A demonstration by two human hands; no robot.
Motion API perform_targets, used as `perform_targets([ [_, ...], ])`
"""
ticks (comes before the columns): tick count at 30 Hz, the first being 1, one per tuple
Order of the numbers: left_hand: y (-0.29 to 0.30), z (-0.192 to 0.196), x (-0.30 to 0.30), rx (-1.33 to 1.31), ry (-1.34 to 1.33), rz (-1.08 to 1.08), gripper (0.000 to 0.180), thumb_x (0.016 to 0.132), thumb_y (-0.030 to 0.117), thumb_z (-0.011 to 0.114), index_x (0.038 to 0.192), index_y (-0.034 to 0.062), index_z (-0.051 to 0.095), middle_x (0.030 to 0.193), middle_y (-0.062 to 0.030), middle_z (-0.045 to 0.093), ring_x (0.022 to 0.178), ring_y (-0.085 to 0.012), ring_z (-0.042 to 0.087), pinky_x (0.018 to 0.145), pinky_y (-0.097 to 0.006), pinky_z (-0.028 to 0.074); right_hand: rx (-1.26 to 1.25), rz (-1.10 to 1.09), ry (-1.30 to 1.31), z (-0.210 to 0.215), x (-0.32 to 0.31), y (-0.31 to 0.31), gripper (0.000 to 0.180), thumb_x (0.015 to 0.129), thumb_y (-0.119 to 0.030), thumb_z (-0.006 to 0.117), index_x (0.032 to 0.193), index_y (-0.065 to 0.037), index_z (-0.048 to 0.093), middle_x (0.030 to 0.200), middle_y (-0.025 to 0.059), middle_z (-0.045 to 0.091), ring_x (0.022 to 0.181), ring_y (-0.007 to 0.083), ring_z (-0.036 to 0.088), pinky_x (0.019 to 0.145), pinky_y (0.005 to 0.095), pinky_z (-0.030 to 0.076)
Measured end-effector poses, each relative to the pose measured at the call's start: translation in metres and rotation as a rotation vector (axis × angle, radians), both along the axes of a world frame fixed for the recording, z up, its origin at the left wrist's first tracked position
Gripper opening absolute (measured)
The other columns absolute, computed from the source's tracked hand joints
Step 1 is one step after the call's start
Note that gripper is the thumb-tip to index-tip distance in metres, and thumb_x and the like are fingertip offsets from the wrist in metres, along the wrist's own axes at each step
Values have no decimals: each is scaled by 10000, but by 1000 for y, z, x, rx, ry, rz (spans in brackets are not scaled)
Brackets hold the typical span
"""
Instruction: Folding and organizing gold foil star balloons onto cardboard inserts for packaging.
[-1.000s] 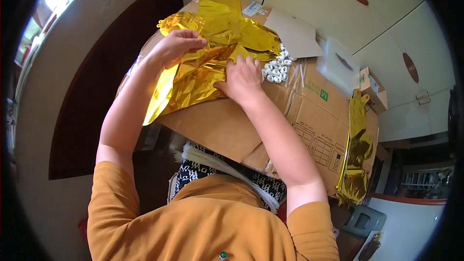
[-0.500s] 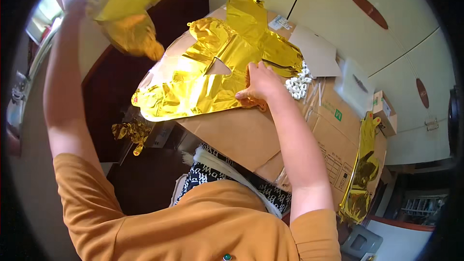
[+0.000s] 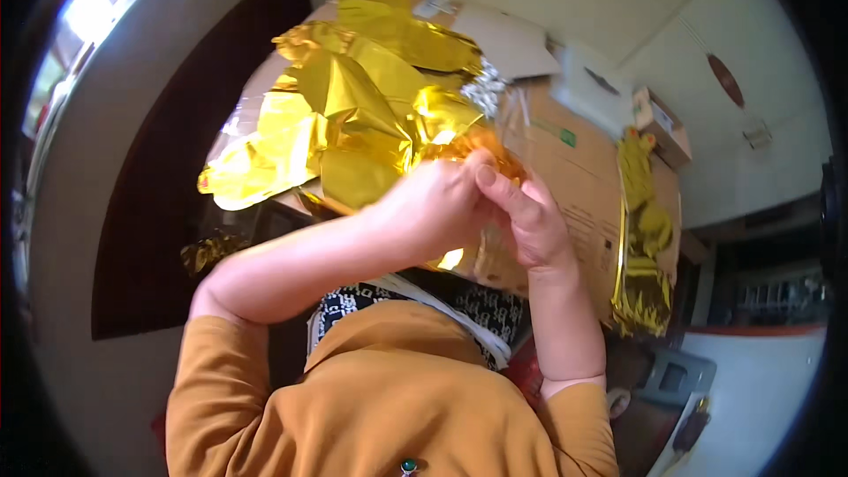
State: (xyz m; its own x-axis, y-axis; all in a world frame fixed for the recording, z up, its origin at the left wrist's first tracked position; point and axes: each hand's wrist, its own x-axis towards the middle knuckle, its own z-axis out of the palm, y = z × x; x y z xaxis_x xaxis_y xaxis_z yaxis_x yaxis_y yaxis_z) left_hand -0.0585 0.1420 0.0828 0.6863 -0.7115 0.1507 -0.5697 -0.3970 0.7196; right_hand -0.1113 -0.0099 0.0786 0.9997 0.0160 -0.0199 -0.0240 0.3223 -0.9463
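My left hand (image 3: 439, 205) and my right hand (image 3: 533, 216) meet in front of me, fingers closed on the gathered edge of a gold foil balloon (image 3: 449, 115). The balloon is flat and crumpled, and the part within my fingers is hidden and a little blurred. Beneath and beyond it, more flat gold foil balloons (image 3: 375, 11) lie spread on a cardboard sheet (image 3: 548, 159). Another folded gold balloon (image 3: 640, 238) lies along the right edge of the cardboard.
Small white pieces (image 3: 484, 88) are heaped beside the foil, near a grey-brown card (image 3: 508, 40). A small open box (image 3: 662, 128) stands at the far right by pale cabinets (image 3: 689, 53). Dark gold foil (image 3: 212, 253) hangs at the left edge.
My left hand, raised far left with a loose gold balloon, has come down to the middle and joined my right. The balloon now hangs over the others. My view has shifted.
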Motion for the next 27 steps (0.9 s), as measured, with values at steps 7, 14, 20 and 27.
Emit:
perform_targets([
  [7,-45,-29,-17,41,278,-366,366,873,151,734,1201,21,637,1102,-171,694,876,-306,705,836,-400,558,-418,-465,274,-55,-68,-137,261,893,-177,748,1091,-12,711,985,40,721,877,128,655,808,286,523],
  [14,-43,-107,55,236,-731,-453,528,835,308,743,1292,82,608,1438,-169,506,1377,-375,437,1140,-515,358,-657,-585,191,-128,-10,-303,230,844,-164,788,967,18,718,876,100,735,734,179,679,697,346,536],
  [20,-11,-90,-1,290,-567,-388,491,817,307,743,1245,96,629,1355,-134,555,1175,-327,554,948,-468,469,-1512,-618,153,-116,39,-254,393,855,-351,758,998,9,691,950,223,710,894,377,686,785,453,527],
  [27,-22,-74,38,224,-579,-397,398,796,238,750,1163,111,666,1206,-89,623,996,-300,596,860,-419,487,-1375,-880,-117,-132,39,-263,360,850,-363,781,900,-24,669,904,146,687,844,311,674,731,412,528],
])
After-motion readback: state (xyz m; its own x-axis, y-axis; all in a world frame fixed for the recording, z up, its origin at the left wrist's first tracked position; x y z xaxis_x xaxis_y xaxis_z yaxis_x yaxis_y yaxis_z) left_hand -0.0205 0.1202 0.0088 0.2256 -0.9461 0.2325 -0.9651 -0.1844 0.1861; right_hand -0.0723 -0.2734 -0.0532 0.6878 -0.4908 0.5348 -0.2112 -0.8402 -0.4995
